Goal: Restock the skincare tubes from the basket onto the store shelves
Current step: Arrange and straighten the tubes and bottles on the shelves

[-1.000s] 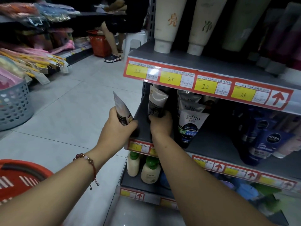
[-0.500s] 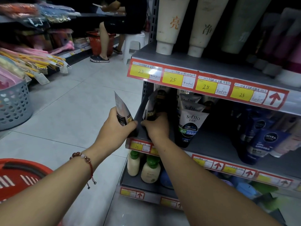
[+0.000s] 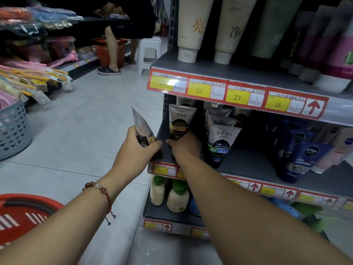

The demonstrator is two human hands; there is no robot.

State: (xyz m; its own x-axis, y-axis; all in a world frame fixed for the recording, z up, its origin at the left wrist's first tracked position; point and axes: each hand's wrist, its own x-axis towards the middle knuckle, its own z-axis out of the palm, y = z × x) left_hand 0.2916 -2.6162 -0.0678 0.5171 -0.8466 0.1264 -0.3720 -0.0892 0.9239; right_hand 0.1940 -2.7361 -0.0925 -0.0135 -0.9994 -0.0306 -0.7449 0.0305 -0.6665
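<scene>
Left hand [image 3: 138, 150]: fingers curled round the lower, cap end of one skincare tube [image 3: 142, 129], held tilted just off the left end of the middle shelf [image 3: 254, 163]. Right hand [image 3: 185, 148]: on the shelf at the base of a standing gold-and-black tube [image 3: 180, 123], fingers curled about its cap; the exact pinch is hidden. Red basket [image 3: 28, 213]: lower left, contents not visible. Handling, judged: tubes light, soft-walled, glossy, likely to dent or slip if squeezed mid-body; best taken low, near the stiff cap, and stood cap-down. Beside it: Softto tube [image 3: 222, 144] in a row, Nivea tubes [image 3: 305, 159] further right. Above: upper shelf [image 3: 238, 71] with large pale tubes [image 3: 191, 29].
</scene>
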